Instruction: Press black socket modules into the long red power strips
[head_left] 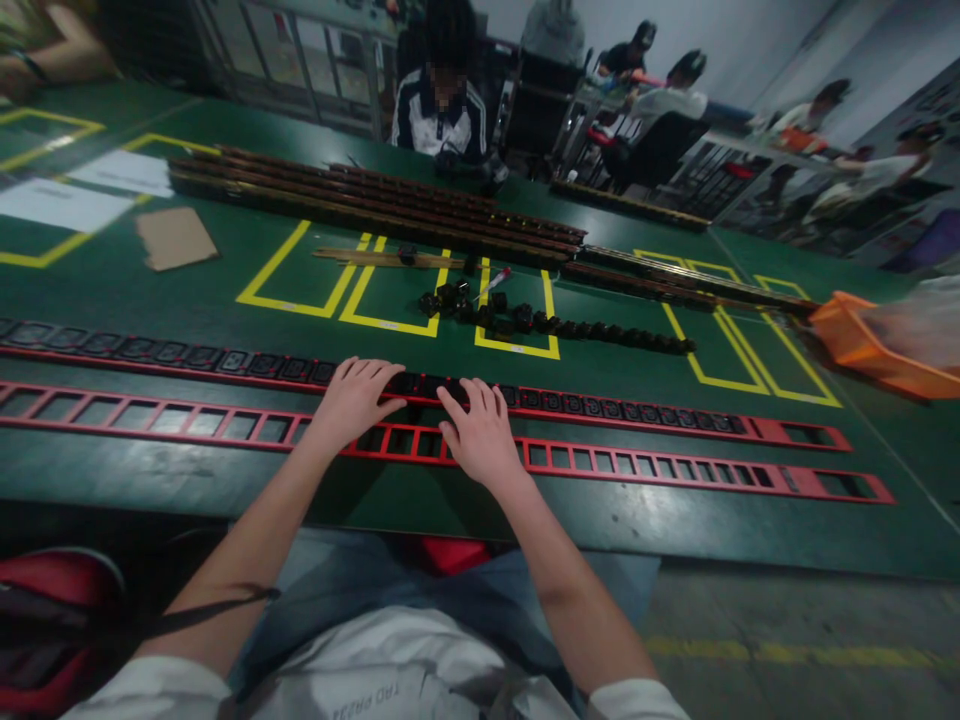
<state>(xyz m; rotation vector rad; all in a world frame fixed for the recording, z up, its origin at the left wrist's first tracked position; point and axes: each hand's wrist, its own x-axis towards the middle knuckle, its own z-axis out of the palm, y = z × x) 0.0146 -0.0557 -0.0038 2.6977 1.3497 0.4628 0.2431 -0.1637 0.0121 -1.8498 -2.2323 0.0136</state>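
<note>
Long red strip (585, 405), carrying a row of black socket-like units (234, 361); lies lengthwise on the tabletop (637, 520), beyond a matching unfilled red frame (806, 483). Probably light for its length, rigid-looking, liable to flex if raised at one end; best held by its long edges, at two well-separated points. Left hand (358, 398), right hand (480, 428): palms down on the strip, fingers extended, nothing visibly gripped; pressure cannot be told.

Worktop (660, 528) — smooth, faintly glossy; rails (808, 484), metal-looking, painted; inserts (235, 361), plastic-looking; cardboard (177, 238), matt; sheets (60, 205), paper; bin (851, 333) — smooth plastic.
</note>
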